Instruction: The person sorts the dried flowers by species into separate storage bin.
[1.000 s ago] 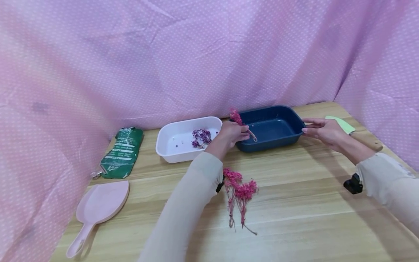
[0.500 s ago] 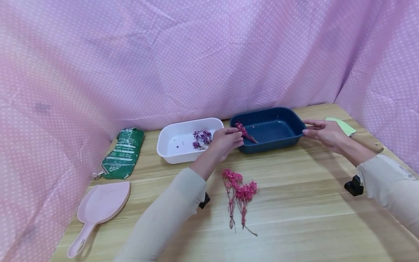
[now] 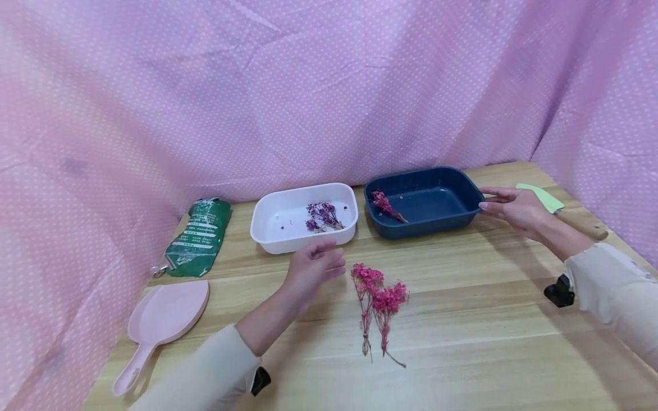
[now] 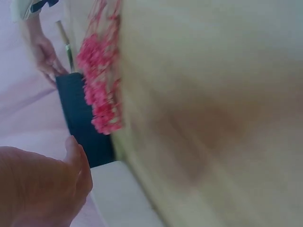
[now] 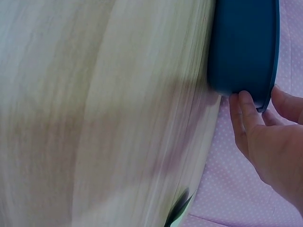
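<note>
My left hand [image 3: 316, 265] hovers in front of the white tub [image 3: 280, 245], fingers loosely bent and holding nothing. Two bunches of pink dried flowers [image 3: 380, 291] lie on the table just right of it. A third pink bunch [image 3: 386, 205] lies inside the left end of the dark blue tub [image 3: 426, 226]. With thumb and fingertips my right hand [image 3: 519, 211] holds that tub's right end; the right wrist view has the fingers [image 5: 246, 106] against its outer wall and the thumb up at the rim. Purple dried flowers [image 3: 323, 214] lie in the white tub.
A green printed packet [image 3: 200, 240] lies at the left, with a pink dustpan [image 3: 167, 311] in front of it. Behind the right forearm is a light green blade [image 3: 541, 197] with a wooden handle [image 3: 581, 224]. A pink dotted curtain [image 3: 329, 97] hangs behind the table.
My left hand has let go of a pink flower bunch in the blue tub and drawn back toward the front left. The right hand stays at the tub's end.
</note>
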`<control>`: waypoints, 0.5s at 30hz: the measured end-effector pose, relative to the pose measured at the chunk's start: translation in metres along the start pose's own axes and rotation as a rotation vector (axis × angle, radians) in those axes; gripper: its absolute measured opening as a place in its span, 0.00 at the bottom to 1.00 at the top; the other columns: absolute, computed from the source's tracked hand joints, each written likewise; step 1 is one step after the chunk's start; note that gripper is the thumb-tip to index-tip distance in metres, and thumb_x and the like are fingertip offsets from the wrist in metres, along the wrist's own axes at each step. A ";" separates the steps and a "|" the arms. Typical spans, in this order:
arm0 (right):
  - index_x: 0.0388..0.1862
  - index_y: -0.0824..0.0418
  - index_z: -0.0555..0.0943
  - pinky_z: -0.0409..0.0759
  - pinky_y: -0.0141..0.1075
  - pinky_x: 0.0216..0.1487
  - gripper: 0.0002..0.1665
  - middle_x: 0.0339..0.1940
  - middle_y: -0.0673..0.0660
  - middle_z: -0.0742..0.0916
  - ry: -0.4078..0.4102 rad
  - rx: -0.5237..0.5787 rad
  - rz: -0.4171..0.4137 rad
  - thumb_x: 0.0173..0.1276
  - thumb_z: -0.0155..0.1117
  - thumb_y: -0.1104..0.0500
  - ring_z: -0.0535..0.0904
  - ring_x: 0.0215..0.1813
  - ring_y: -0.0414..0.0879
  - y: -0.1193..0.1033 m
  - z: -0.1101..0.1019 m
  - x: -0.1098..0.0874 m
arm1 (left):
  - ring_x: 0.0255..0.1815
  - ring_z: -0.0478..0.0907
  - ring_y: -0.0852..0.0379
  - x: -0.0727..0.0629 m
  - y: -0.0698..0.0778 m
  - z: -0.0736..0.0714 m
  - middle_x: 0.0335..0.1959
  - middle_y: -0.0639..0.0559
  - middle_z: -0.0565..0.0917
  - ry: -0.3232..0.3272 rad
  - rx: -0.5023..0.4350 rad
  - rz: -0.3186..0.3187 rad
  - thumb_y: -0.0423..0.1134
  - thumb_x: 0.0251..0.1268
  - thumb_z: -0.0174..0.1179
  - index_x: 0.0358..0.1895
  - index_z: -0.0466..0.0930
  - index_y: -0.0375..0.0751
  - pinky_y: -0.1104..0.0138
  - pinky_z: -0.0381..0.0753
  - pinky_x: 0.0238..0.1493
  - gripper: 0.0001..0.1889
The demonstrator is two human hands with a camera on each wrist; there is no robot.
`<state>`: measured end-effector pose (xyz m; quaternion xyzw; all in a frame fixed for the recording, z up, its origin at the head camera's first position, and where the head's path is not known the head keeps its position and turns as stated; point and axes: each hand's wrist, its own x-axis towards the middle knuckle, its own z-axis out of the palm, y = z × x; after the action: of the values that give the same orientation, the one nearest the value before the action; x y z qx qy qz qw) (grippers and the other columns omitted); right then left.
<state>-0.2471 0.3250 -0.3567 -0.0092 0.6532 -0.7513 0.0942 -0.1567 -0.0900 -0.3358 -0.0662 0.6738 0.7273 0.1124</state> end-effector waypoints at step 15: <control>0.49 0.49 0.80 0.82 0.28 0.49 0.18 0.38 0.44 0.88 0.042 -0.128 0.012 0.65 0.64 0.68 0.85 0.43 0.37 0.000 -0.001 0.000 | 0.45 0.83 0.44 -0.042 -0.040 -0.022 0.49 0.30 0.80 -0.061 0.030 -0.154 0.33 0.65 0.61 0.63 0.64 0.21 0.59 0.84 0.50 0.28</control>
<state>-0.2474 0.3255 -0.3571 0.0049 0.7017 -0.7075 0.0842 -0.1068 -0.1121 -0.3656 -0.0938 0.6739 0.7079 0.1893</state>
